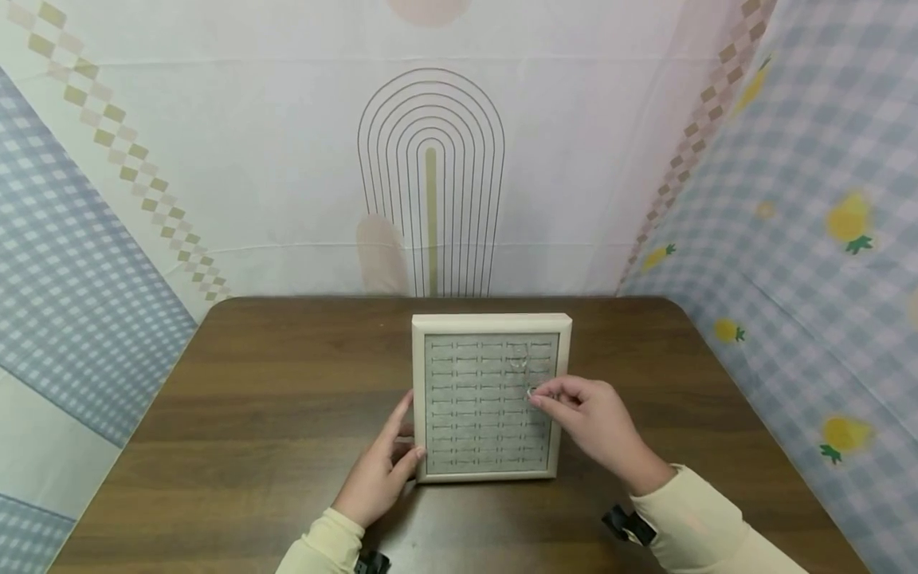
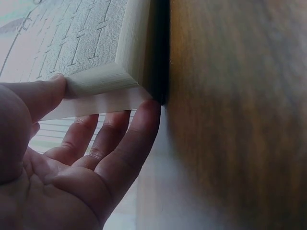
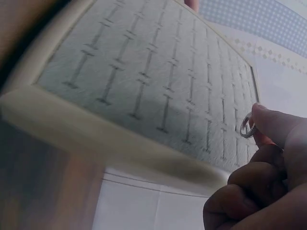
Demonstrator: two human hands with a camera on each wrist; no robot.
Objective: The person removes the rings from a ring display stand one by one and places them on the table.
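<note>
A ring display board (image 1: 490,324) with a cream frame and grey slotted padding stands upright on the table, leaning slightly back. My left hand (image 1: 382,475) grips its lower left edge. In the left wrist view, the thumb (image 2: 45,96) lies on the front of the frame, while the fingers (image 2: 129,139) press its side. Between thumb and forefinger my right hand (image 1: 595,418) pinches a silver ring (image 3: 247,125), held close to the slots on the right of the board. Higher up, a clear or silvery loop (image 1: 518,359) shows against the padding; its exact kind is hard to tell.
The brown wooden table (image 1: 287,383) extends around the board. Behind it hangs a white patterned cloth (image 1: 287,159), with checked cloths at both sides. Dark wrist straps (image 1: 629,526) sit by the sleeves.
</note>
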